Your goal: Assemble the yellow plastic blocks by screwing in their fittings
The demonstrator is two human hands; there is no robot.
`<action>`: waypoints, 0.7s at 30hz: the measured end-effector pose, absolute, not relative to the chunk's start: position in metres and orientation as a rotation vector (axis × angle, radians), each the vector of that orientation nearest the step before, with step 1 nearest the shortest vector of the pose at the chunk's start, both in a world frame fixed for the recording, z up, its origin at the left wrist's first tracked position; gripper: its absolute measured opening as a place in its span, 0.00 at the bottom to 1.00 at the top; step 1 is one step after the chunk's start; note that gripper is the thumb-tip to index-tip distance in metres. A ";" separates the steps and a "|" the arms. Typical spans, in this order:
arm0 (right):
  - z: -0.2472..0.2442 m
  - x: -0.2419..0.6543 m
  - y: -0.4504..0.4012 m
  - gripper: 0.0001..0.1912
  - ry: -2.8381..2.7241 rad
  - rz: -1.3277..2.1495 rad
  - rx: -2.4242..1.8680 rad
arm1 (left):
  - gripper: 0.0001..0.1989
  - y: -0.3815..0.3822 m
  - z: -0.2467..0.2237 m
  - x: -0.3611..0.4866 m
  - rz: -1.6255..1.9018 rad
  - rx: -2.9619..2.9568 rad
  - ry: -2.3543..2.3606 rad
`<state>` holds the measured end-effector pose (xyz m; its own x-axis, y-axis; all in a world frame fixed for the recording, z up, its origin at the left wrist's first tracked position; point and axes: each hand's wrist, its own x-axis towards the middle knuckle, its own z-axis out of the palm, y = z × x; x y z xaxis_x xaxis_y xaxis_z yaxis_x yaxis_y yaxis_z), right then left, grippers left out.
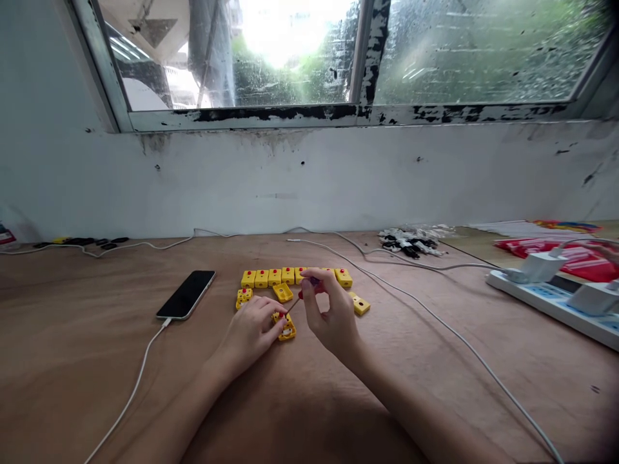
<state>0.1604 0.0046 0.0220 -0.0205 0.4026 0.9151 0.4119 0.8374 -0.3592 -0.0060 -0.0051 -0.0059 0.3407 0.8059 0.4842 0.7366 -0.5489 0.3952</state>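
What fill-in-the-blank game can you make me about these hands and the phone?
1. The left hand touches an open case that is mostly ____.
2. The screwdriver is in the ____ hand.
3. The cable plugged into the phone is ____.
4. The phone lies on the person's ____ side.

Missing words: yellow; right; white; left.

Person w/ both hands approx. at ctr of wooden tbl. L hand: fingertips on open yellow unit. R hand: grips screwdriver, red hdl, thin shaft slanting down-left twd unit; tip contact unclear. Just far of hands: row of yellow blocks w/ red btns, partly hidden by R hand. Yellow shell betw. row & unit; yellow pc right of R hand. Phone left, cable attached. Far right: black/white parts pile; pwr strip at right edge, w/ white plugs. Window on far wall.
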 end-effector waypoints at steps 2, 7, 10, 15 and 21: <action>0.022 0.160 0.004 0.07 -1.639 -0.023 -0.642 | 0.06 -0.005 -0.006 -0.005 0.981 2.472 1.443; 0.022 0.160 0.005 0.07 -1.659 -0.026 -0.638 | 0.06 -0.005 -0.008 -0.003 0.984 2.423 1.478; 0.021 0.160 0.006 0.07 -1.667 -0.030 -0.640 | 0.06 -0.005 -0.007 -0.001 0.959 2.440 1.500; 0.021 0.161 0.006 0.08 -1.681 -0.042 -0.651 | 0.06 -0.005 -0.004 -0.001 0.961 2.469 1.502; 0.021 0.160 0.005 0.07 -1.681 -0.028 -0.644 | 0.05 -0.005 -0.003 -0.002 0.950 2.494 1.476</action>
